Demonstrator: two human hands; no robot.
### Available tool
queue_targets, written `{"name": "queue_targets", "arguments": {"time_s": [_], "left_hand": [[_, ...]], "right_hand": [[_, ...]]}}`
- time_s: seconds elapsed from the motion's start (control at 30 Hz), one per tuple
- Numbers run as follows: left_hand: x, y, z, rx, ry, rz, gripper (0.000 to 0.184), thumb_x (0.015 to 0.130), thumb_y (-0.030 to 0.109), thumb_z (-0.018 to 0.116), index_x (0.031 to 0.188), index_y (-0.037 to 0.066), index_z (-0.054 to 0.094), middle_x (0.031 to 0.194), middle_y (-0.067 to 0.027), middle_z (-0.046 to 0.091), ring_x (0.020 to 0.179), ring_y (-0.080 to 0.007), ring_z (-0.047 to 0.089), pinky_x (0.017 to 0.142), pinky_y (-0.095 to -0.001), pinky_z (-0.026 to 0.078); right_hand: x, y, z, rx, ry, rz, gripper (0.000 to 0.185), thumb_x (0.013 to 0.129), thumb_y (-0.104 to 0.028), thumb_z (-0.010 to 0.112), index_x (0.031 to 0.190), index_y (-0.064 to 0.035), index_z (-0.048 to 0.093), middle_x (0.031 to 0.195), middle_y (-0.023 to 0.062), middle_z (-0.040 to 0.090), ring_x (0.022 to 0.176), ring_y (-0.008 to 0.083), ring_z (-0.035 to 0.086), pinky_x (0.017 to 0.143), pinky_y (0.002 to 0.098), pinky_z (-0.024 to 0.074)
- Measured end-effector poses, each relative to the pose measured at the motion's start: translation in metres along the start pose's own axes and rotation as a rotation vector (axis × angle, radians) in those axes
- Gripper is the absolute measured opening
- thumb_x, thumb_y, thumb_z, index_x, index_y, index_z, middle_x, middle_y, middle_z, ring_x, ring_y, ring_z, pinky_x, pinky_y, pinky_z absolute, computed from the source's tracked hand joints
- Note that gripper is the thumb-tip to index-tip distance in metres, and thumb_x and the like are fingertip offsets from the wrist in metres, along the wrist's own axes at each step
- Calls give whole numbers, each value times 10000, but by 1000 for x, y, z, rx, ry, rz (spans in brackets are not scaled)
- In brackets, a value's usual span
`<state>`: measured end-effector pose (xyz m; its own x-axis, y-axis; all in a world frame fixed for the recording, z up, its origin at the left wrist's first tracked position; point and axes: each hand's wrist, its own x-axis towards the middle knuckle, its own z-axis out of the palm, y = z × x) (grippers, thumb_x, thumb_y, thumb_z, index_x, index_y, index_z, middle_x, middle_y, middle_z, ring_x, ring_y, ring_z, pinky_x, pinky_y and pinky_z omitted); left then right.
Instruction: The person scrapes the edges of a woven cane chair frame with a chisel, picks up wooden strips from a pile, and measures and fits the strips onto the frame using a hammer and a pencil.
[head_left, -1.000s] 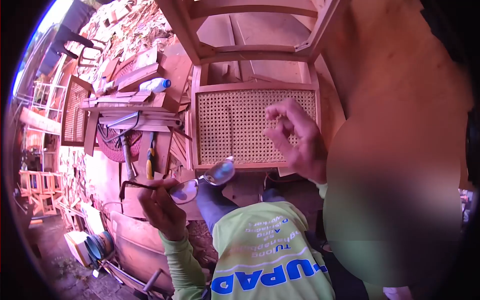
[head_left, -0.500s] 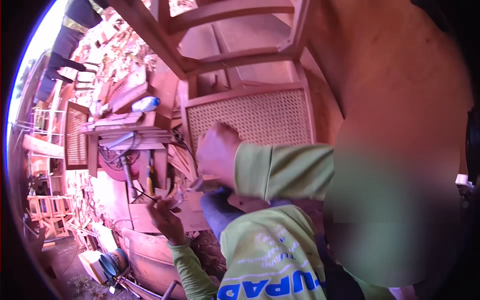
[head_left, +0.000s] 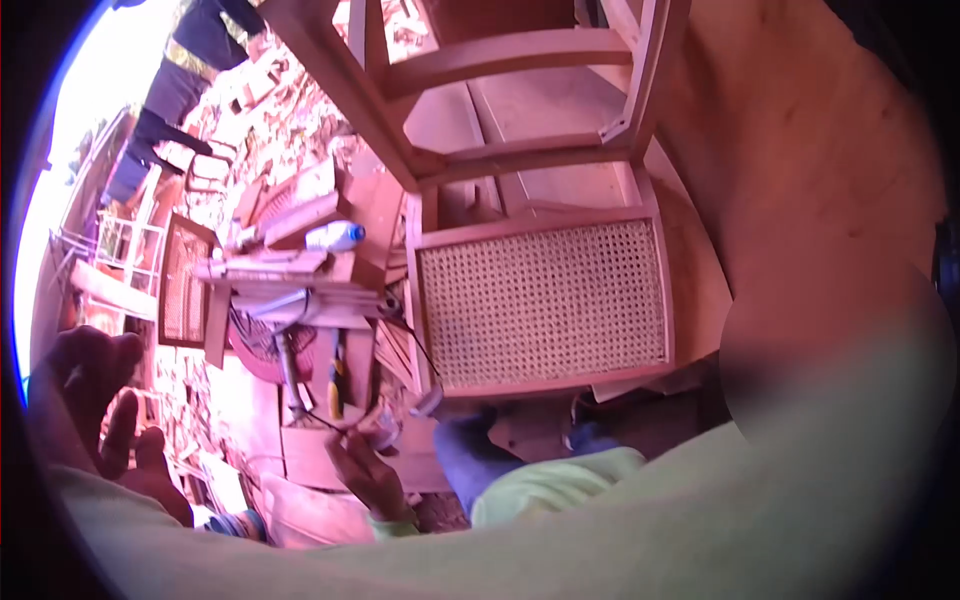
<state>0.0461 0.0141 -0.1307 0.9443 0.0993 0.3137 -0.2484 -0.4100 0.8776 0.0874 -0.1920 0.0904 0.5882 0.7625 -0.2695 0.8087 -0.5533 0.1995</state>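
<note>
My left hand (head_left: 367, 475) is closed on one temple of a pair of eyeglasses (head_left: 428, 402), low and left of centre. The lenses hang beside the near-left corner of a wooden chair frame (head_left: 545, 385) with a woven cane panel (head_left: 540, 305). Across the bottom of the view runs my right sleeve, and my right hand (head_left: 115, 430) is raised at the far left edge. Its fingers are partly bent and apart, with nothing visible in them.
Left of the chair, wood pieces (head_left: 290, 268) lie piled with a bottle (head_left: 335, 236), a hammer (head_left: 290, 370) and a yellow-and-black-handled tool (head_left: 336, 385). Another cane-panelled frame (head_left: 185, 285) stands farther left. Wood scraps cover the ground; a person's dark-clothed legs (head_left: 175, 95) are at upper left.
My right hand has swung from over the cane panel across to the far left. My left hand still holds the glasses, now lower in view. The view has shifted.
</note>
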Motion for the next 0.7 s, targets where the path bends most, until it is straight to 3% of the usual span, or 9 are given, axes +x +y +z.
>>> {"name": "queue_targets", "arguments": {"time_s": [0.1, 0.2, 0.33, 0.4, 0.53, 0.57, 0.63, 0.7], "left_hand": [[0, -4, -16, 93, -118, -11, 178, 1213, 121, 452, 1254, 7, 582, 902, -91, 704, 634, -122, 632, 507, -268, 481], [-1, -10, -14, 65, -101, -14, 177, 1214, 119, 452, 1257, 5, 582, 906, -93, 705, 620, -122, 631, 523, -266, 489], [7, 8, -7, 120, -119, -14, 172, 1218, 115, 465, 1282, 9, 584, 913, -82, 709, 628, -127, 645, 590, -267, 530], [8, 14, -6, 116, -113, -43, 201, 1226, 173, 461, 1310, 27, 571, 927, -72, 691, 695, -136, 613, 656, -290, 503], [7, 11, -9, 93, -96, 62, 206, 1224, 149, 465, 1352, 31, 574, 929, -45, 663, 660, -128, 593, 641, -284, 502], [6, 3, -13, 38, -128, 9, 195, 1224, 153, 467, 1331, 35, 581, 910, -39, 637, 643, -114, 579, 625, -270, 489], [2, -8, -17, 25, -107, -25, 198, 1231, 177, 455, 1298, 38, 579, 890, -36, 643, 632, -96, 570, 591, -253, 456], [-2, -15, -18, 31, -106, -55, 204, 1235, 182, 442, 1286, 32, 572, 879, -32, 650, 626, -86, 564, 581, -245, 438]], "right_hand": [[4, 0, -12, -7, 19, -9, 164, 977, -217, 709, 1020, -141, 848, 936, 75, 795, 798, 303, 771, 609, 514, 586], [7, -6, -17, -11, 43, -31, 167, 970, -225, 714, 1014, -146, 854, 924, 71, 794, 795, 308, 771, 605, 519, 583], [10, -6, -19, -4, 76, -35, 170, 962, -235, 720, 1007, -152, 861, 908, 66, 792, 790, 313, 770, 599, 526, 578], [13, 0, -11, -27, 66, 18, 172, 958, -240, 723, 1003, -155, 865, 900, 64, 792, 788, 316, 770, 597, 529, 576], [9, 28, 39, -32, 30, 210, 175, 950, -251, 729, 995, -162, 873, 885, 59, 790, 784, 321, 769, 591, 536, 572], [6, 33, 59, -29, 14, 275, 176, 948, -253, 730, 993, -163, 875, 881, 58, 789, 782, 323, 769, 590, 537, 571], [-6, 49, 114, -22, 30, 398, 122, 906, -247, 764, 885, -186, 867, 817, 6, 776, 781, 276, 783, 506, 467, 523], [-16, 58, 155, -41, -71, 422, 85, 887, -221, 780, 874, -201, 862, 804, -27, 771, 785, 246, 791, 500, 444, 525]]}}
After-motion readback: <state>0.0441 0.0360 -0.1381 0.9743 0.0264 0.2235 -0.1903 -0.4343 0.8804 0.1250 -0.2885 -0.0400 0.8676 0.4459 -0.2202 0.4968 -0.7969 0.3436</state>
